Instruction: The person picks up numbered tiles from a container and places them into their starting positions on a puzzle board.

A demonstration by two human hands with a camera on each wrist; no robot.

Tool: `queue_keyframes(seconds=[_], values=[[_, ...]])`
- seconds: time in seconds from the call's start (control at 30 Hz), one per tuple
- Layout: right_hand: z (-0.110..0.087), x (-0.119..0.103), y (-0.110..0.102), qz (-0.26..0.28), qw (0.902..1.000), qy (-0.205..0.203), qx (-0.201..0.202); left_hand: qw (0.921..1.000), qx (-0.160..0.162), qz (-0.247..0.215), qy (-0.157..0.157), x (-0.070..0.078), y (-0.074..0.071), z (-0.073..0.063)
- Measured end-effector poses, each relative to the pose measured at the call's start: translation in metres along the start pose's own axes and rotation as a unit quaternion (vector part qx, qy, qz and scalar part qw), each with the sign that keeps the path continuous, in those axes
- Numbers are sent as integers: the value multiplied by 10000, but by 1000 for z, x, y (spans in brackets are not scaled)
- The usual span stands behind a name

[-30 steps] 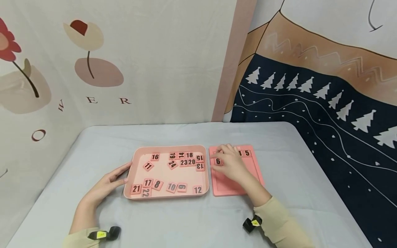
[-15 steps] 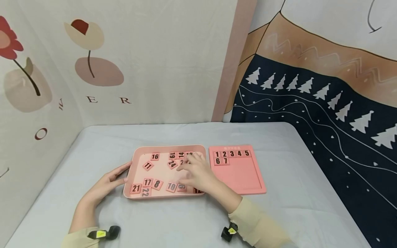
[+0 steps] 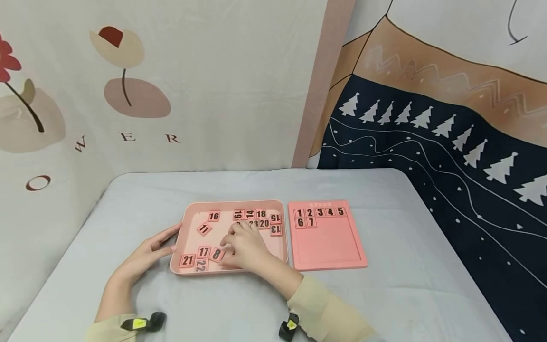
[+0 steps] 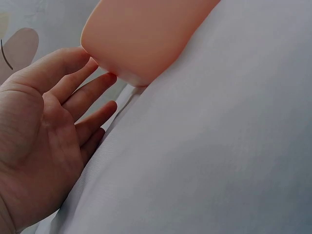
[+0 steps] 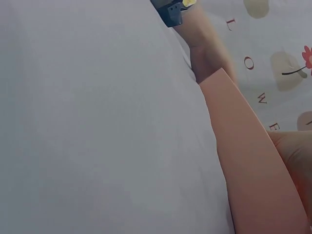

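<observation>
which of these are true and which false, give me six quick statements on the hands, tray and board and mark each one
1. The left hand touches the tray. True.
2. The right hand is over the board. False: it is over the tray.
3. The board has a top row reading 1 to 5. True.
4. Tile 7 lies in the tray. False: it sits on the board, beside tile 6.
5. Tile 16 lies in the tray. True.
6. The right sleeve is navy. False: it is pale yellowish.
</observation>
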State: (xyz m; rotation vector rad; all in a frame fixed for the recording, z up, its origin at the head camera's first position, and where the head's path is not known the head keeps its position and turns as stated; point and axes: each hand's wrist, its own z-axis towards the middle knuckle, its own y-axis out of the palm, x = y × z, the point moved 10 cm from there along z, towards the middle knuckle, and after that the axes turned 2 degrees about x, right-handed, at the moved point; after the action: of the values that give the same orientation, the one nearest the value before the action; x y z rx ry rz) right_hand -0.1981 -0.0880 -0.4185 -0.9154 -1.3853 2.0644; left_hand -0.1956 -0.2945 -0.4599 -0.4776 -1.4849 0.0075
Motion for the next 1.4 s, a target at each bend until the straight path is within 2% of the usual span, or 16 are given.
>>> queue_keyframes(seconds=[0.33, 0.5, 0.63, 0.77, 1.0, 1.4], values=[[9, -2, 18, -284, 9980, 371, -417, 10000, 12, 31, 2, 3, 0, -1], [10, -3, 21, -286, 9976, 441, -441, 9999, -10, 28, 118, 7, 1, -2], [9, -2, 19, -181, 9983, 421, -368, 10000, 11, 58, 31, 5, 1, -1], [6, 0, 12, -86, 9992, 326, -218, 9999, 25, 92, -67, 3, 0, 0], [-3, 6, -4, 122, 9998, 134, -87, 9999, 7, 107, -48, 2, 0, 0], [-15, 31, -45, 354, 9992, 55, 166, 10000, 14, 98, -4, 4, 2, -2]])
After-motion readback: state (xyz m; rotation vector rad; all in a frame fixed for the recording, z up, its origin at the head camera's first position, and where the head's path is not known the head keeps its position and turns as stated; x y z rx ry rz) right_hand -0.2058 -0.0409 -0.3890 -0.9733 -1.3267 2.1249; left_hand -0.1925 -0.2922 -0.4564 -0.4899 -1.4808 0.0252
